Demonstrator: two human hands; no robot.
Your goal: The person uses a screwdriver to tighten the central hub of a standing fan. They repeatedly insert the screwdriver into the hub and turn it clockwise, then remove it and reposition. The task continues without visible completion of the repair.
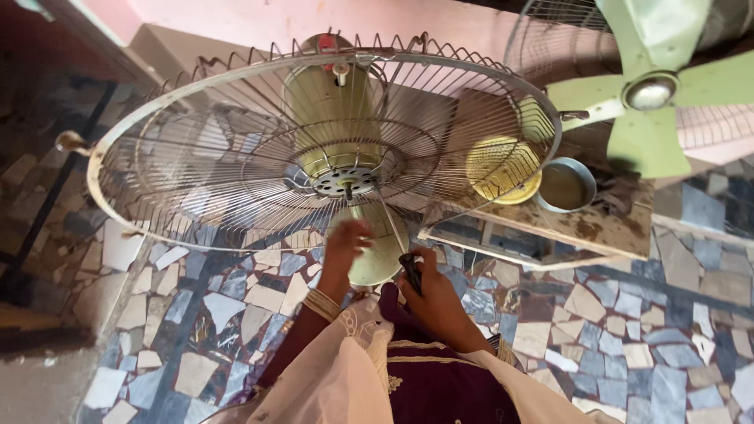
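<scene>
Below the tilted wire fan guard (236, 157), at the centre of the view, we see both hands raised to the fan's underside. Our left hand (344, 247) rests with curled fingers against the pale cream motor housing (377, 251), which hangs beneath the perforated round hub (343, 181); the hand touches the housing but we cannot tell whether it grips it. Our right hand (436, 294) is closed around the dark handle of a screwdriver (408, 267), whose thin shaft runs up and to the left toward the hub. A cylindrical motor body (330, 110) stands behind the hub, seen through the guard wires. A small knob (71, 141) sticks out from the guard's left rim.

To the right, a worn wooden bench (597, 224) carries a yellow round tin (503, 169), partly behind the guard wires, and just beside it a grey metal bowl (567, 186). Beyond them stands a second fan with pale green blades (644, 133) and a chrome centre cap (649, 92), backed by its own wire guard. A floor of broken stone mosaic (628, 338) lies under everything, and a pink wall (259, 20) closes the background.
</scene>
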